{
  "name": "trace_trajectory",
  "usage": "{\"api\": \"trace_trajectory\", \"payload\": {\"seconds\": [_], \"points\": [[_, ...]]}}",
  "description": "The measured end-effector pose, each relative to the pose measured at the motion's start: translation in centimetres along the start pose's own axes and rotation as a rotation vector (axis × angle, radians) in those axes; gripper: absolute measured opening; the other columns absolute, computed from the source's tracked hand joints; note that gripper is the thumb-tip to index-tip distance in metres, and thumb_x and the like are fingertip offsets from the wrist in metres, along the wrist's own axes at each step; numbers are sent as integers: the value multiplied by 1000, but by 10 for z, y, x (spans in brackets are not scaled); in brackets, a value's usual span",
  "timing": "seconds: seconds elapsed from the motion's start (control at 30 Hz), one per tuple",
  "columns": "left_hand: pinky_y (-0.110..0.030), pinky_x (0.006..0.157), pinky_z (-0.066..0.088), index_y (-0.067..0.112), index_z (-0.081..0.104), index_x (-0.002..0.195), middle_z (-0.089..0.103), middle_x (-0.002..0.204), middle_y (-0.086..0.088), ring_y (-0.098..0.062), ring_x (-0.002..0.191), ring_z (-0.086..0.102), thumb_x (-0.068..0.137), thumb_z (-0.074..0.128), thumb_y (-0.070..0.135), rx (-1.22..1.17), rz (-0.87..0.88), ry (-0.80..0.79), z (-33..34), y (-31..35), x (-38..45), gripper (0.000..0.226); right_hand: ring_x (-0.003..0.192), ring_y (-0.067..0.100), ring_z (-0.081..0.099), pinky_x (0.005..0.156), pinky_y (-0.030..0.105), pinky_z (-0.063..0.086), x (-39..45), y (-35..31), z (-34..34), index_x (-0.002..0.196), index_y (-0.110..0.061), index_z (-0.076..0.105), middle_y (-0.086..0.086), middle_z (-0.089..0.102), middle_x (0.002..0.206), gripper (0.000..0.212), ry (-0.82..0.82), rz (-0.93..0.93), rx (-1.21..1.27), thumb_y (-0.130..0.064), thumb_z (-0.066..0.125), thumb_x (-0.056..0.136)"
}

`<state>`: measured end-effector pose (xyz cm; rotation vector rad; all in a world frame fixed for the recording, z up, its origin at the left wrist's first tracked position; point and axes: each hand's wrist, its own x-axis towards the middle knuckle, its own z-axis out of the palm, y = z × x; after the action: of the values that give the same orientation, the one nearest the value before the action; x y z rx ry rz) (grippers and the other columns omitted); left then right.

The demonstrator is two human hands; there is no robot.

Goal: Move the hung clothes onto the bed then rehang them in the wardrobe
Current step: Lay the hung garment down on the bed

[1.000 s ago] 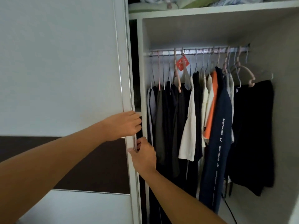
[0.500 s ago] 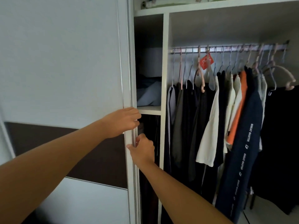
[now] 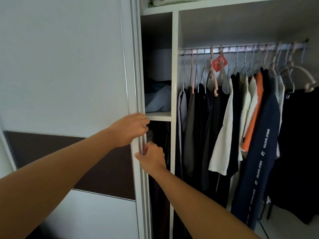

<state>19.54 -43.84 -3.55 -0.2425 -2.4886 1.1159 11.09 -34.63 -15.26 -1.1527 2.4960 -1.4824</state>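
A home bedroom: a built-in wardrobe (image 3: 174, 66) with a sliding door (image 3: 69, 66), clothes (image 3: 224, 126) on hangers along a rail (image 3: 241, 49), folded laundry (image 3: 158, 100) on a shelf.

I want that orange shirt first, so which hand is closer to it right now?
Right. The right hand holds the sliding door's edge, below and left of the orange shirt; the left hand holds it farther left.

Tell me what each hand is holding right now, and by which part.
Both hands grip the sliding wardrobe door by its vertical edge frame: the left hand higher up, fingers curled round the edge, the right hand just below. No clothes held.
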Motion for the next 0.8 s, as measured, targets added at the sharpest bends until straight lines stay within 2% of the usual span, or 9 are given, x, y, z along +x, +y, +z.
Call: {"api": "trace_trajectory", "payload": {"seconds": [0.1, 0.17, 0.27, 0.33, 0.47, 0.53, 0.63, 0.73, 0.8], "points": [[-33, 68, 50, 5, 67, 69, 56, 75, -5, -23, 76, 55, 48, 71, -16, 32, -46, -54, -2, 4, 6, 30, 83, 15, 65, 74, 36, 59, 0, 5, -10, 104, -18, 61, 0, 65, 93, 26, -30, -8, 7, -34, 71, 85], [-33, 81, 48, 6, 69, 80, 58, 86, -5, -23, 88, 54, 62, 67, -10, 54, -56, -109, -4, 11, 12, 25, 83, 15, 65, 75, 35, 58, 0, 9, -20, 108, -18, 61, 0, 67, 93, 29, -33, -19, 0, -33, 71, 85], [-32, 93, 36, 12, 64, 95, 55, 101, -3, -22, 104, 49, 81, 58, 7, 112, -106, -298, -10, 21, 26, 16, 85, 15, 65, 77, 37, 58, 1, 13, -41, 109, -17, 61, 0, 68, 93, 31, -28, -52, -19, -35, 71, 86], [-31, 92, 34, 16, 62, 89, 56, 98, -1, -21, 101, 50, 83, 59, 23, 88, -156, -364, -15, 27, 37, 9, 85, 16, 66, 76, 38, 59, 2, 15, -56, 108, -18, 62, 0, 68, 94, 31, -22, -62, -34, -37, 71, 85], [-27, 69, 39, 16, 49, 62, 53, 66, 3, -14, 66, 51, 84, 61, 42, -266, -371, -308, -15, 31, 54, 36, 85, 15, 66, 77, 37, 59, 3, 20, -88, 110, -16, 62, 2, 69, 96, 34, -16, -95, -92, -37, 71, 85], [-29, 62, 46, 10, 63, 79, 64, 77, -2, -16, 71, 59, 85, 63, 41, -440, -470, -253, -17, 34, 62, 31, 90, 17, 65, 80, 39, 58, 3, 21, -104, 111, -16, 62, 3, 69, 100, 34, 3, -104, -129, -36, 71, 85], [-36, 78, 54, 8, 68, 109, 69, 101, -6, -21, 90, 64, 88, 63, 43, -584, -536, -247, -21, 35, 70, 41, 94, 21, 65, 81, 40, 58, 6, 20, -123, 113, -15, 62, 6, 67, 105, 37, 32, -110, -173, -38, 71, 85], [-34, 74, 53, 14, 67, 114, 66, 92, 2, -16, 85, 62, 88, 64, 44, -641, -525, -200, -25, 39, 82, 40, 90, 21, 65, 79, 41, 58, 8, 18, -144, 111, -16, 62, 4, 67, 101, 35, 74, -115, -214, -38, 70, 86], [-34, 76, 53, 18, 65, 120, 68, 98, 3, -17, 92, 63, 90, 63, 43, -687, -542, -120, -27, 42, 92, 40, 88, 20, 65, 77, 41, 58, 10, 17, -156, 111, -16, 62, 2, 67, 98, 34, 91, -121, -237, -38, 69, 86]]}}
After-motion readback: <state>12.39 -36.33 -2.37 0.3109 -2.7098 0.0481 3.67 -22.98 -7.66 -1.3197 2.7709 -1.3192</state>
